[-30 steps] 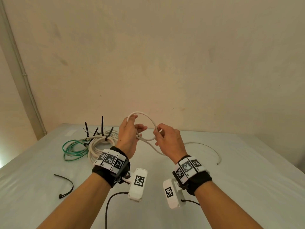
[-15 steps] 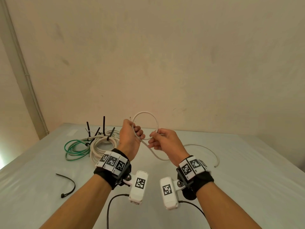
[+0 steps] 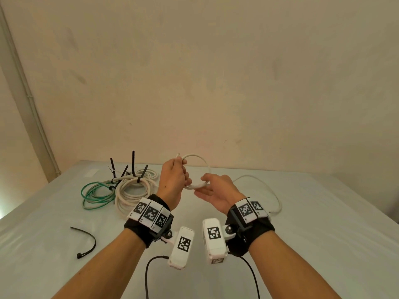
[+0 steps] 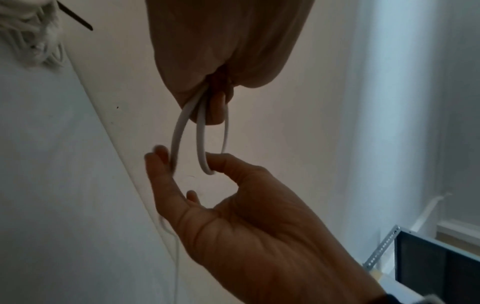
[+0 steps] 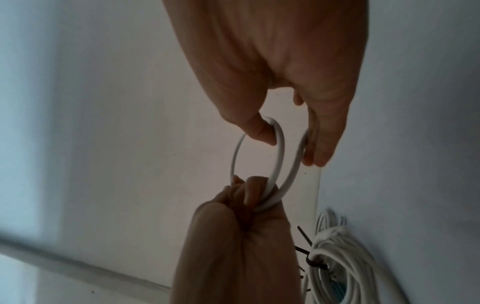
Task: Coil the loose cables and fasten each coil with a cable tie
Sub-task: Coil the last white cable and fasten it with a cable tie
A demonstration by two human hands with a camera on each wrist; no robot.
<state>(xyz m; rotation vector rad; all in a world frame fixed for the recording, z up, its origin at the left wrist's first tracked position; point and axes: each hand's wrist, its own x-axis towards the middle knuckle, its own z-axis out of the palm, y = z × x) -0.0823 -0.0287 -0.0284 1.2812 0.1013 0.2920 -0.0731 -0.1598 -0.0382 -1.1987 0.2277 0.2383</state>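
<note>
- A pale desk (image 3: 323, 244) is standing against a bare beige wall (image 3: 216, 83), carrying tied coils (image 3: 131, 190) and a loose black cable tie (image 3: 87, 242).
- The left hand (image 3: 172, 182) is gripping the white cable (image 3: 195, 156) in closed fingers (image 5: 246, 191) above the desk, with the cable's tail trailing off to the right.
- The right hand (image 3: 218, 193) is hooking its thumb inside the loop, its fingers lightly curved on the next strand.
- As I judge it, each new turn is wanting the same size as the last, lying flat beside it and passing under the left fingers.

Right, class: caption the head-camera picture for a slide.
Left hand grips a small white cable loop while the right hand hooks a thumb through it, above the table.
</note>
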